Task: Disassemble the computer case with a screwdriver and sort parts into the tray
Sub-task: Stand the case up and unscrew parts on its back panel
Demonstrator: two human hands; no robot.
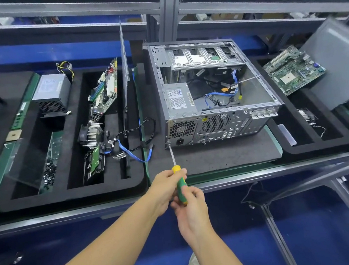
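The open grey computer case (214,95) lies on a dark mat, its rear panel facing me, with a power supply (180,99) and loose cables inside. A green and yellow screwdriver (180,182) points up at the case's lower left rear corner, its tip at a screw there. My left hand (165,186) pinches the yellow front of the handle. My right hand (192,209) grips the green back end. The black foam tray (73,196) on the left holds a power supply, a motherboard, a heatsink, cables and several screws.
A side panel (123,62) stands upright at the tray's right edge. A second tray (310,148) on the right holds a motherboard (292,69), a leaning grey panel (336,61) and a small cooler. The bench's metal front rail (257,178) runs just ahead of my hands.
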